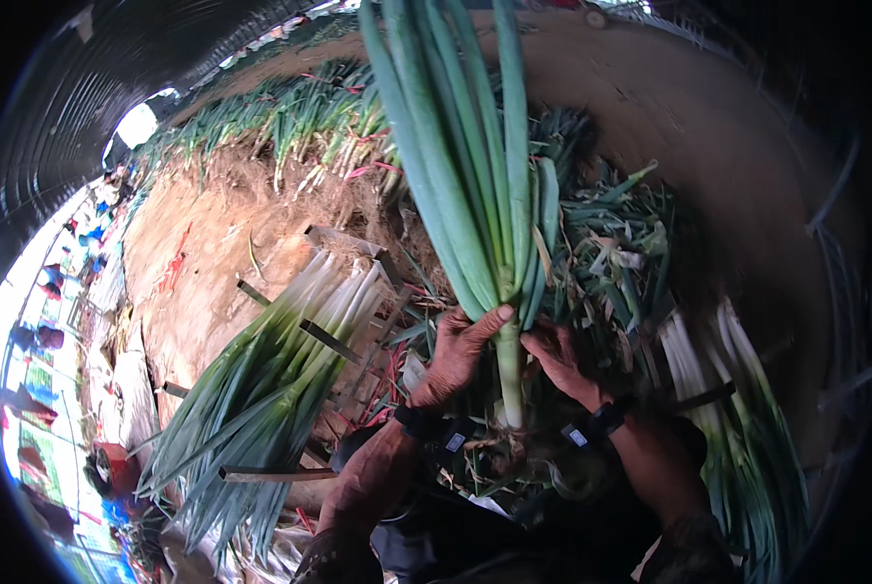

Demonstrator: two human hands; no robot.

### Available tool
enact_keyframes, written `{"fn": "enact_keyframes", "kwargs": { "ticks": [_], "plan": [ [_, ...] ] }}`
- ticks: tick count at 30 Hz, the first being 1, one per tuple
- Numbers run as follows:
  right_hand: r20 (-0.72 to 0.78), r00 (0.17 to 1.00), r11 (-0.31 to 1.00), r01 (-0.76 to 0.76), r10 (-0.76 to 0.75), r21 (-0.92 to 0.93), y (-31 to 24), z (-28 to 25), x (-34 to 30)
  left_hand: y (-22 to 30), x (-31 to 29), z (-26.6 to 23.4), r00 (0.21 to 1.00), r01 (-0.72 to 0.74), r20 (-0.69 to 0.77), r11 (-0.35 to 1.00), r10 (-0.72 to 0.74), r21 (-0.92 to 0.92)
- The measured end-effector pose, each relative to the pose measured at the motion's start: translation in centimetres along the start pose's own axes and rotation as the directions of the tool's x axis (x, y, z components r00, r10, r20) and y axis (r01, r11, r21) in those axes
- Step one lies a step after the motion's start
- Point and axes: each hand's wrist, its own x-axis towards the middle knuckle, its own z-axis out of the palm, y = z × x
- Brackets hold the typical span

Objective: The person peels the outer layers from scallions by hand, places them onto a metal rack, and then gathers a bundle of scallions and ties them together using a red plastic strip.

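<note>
Across a rack (331, 342) at left lies a pile of green onions (260, 389); beside it, one large green onion (460, 219) stands upright, leaves above and pale shank (510, 380) below the left grip (455, 352), which is closed on it, while the right grip (562, 362), closure unclear, sits against its right side.

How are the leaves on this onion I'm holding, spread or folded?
Spread: the green onion leaves fan outward from the stem, with gaps showing between some.

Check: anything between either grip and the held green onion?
Nothing visible. The left grip has its thumb across the green onion; the right grip is close against the stalk's other side.
</note>
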Motion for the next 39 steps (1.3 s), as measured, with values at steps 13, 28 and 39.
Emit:
{"fn": "enact_keyframes", "kwargs": {
  "ticks": [13,28,39],
  "plan": [
    [0.0,0.912,0.837,-0.376,0.41,0.398,4.8,0.1,-0.5,-2.0,0.5,1.7,0.99,0.124,0.119,0.897,-0.08,-0.424],
    [0.016,0.897,0.889,-0.441,0.442,0.124,-3.3,2.9,-2.3,0.0,2.3,1.3,0.999,-0.024,-0.041,0.907,0.008,-0.42],
    [-0.238,0.943,0.965,-0.191,0.231,0.179,-0.4,3.6,-1.7,0.7,1.2,0.6,0.97,0.039,-0.237,0.997,-0.054,-0.066]
  ]
}}
